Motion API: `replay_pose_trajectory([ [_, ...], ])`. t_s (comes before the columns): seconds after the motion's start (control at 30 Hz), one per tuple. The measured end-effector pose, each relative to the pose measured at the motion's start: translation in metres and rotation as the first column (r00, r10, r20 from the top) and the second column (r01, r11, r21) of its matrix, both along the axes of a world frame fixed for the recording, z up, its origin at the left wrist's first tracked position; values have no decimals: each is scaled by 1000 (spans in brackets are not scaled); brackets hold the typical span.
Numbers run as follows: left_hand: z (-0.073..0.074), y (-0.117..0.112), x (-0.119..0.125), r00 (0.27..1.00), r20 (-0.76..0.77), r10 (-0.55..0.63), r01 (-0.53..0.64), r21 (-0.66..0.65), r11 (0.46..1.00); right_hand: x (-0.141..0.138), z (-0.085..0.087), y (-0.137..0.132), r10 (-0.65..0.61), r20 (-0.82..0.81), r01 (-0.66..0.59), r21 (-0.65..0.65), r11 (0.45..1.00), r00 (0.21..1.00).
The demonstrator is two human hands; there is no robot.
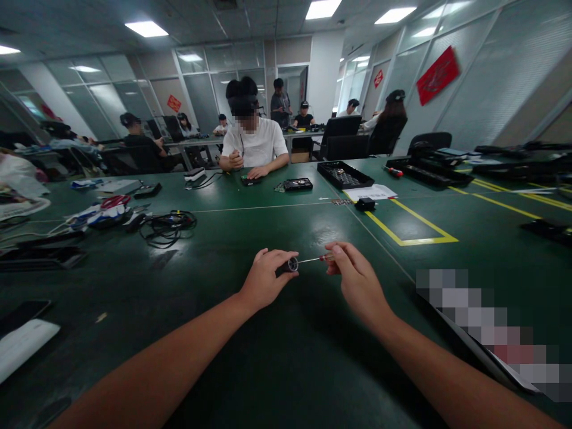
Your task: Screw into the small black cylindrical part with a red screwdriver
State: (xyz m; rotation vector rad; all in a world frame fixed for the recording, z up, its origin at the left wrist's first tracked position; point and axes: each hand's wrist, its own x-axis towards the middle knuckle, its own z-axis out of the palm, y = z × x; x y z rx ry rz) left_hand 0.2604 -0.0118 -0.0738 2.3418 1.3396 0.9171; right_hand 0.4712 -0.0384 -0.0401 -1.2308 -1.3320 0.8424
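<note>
My left hand [267,277] is closed round a short black cylinder [291,264], whose round end, with a pale metallic ring, faces right. Its other end is hidden by my fingers, and the exact kind is too small to make out. From the right, my right hand [355,271] grips a screwdriver [322,258] with a reddish handle and a thin metal shaft. The shaft points left, its tip at or very near the ringed end; whether it touches is unclear. Both hands are held above the green table [223,351].
Tangled black cables [167,226] lie at the left. Toward the back are a black tray [345,174], a black adapter [365,204] and a red-handled screwdriver [393,171]. Opposite sits a co-worker [254,140] in a white shirt. A pixelated sheet [487,328] lies at the right.
</note>
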Motion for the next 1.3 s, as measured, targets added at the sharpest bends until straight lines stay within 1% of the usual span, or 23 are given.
replay_pose_trajectory([
  [0.07, 0, 0, 0, 1000, -3, -4, 4, -5, 1000, 1, 2, -1, 0, 53, 2, -38, 999, 999],
  [0.13, 0, 0, 0, 1000, 2, 0, 0, -11, 1000, 1, 3, -2, 0, 106, 5, -46, 999, 994],
  [0.23, 1, 0, -1, 1000, 12, 7, -7, -11, 1000, 1, 1, -1, -6, 81, 5, 14, 1000, 997],
  [0.3, 0, 0, -2, 1000, 16, 9, -9, -4, 1000, 1, -1, 0, -6, 56, 4, 33, 999, 998],
  [0.47, -1, 1, -1, 1000, 10, 13, -13, 2, 1000, 3, 1, 1, 1, 140, 3, -34, 999, 990],
  [0.53, -1, 2, -1, 1000, 11, 11, -11, 6, 1000, 3, 4, 0, -2, 154, 4, -13, 1000, 988],
  [0.67, -1, 2, -1, 1000, 8, 7, -7, 6, 1000, 0, 4, -2, 12, 25, -14, 70, 997, 1000],
  [0.8, 0, 0, -1, 1000, 0, 5, -5, 10, 1000, -3, -3, 2, 5, -28, -4, 59, 998, 1000],
  [0.87, 2, -1, 0, 1000, -12, -5, 5, 33, 999, -1, -7, 7, -14, -137, 14, 5, 1000, 990],
  [0.9, 3, -1, 1, 1000, -21, -8, 9, 46, 999, 0, -9, 10, -19, -237, 8, -49, 999, 971],
  [0.97, 4, -2, 1, 999, -39, -11, 13, 53, 999, 3, -11, 16, -9, -409, -77, -194, 978, 913],
  [1.0, 5, -1, 1, 999, -43, -10, 12, 46, 999, 5, -12, 19, -29, -467, -93, -236, 967, 884],
  [1.03, 5, -1, 1, 999, -42, -7, 8, 35, 999, 6, -13, 20, -54, -500, -84, -249, 965, 864],
  [1.1, 4, 0, 1, 999, -36, -3, 4, 22, 1000, 6, -13, 22, -76, -498, -40, -219, 975, 864],
  [1.2, 2, 1, 0, 999, -31, -16, 16, 25, 1000, 4, -15, 20, -72, -418, 18, -131, 991, 905],
  [1.3, 1, 0, 0, 999, -32, -27, 27, 25, 999, 2, -16, 17, -58, -338, 34, -76, 997, 939],
])
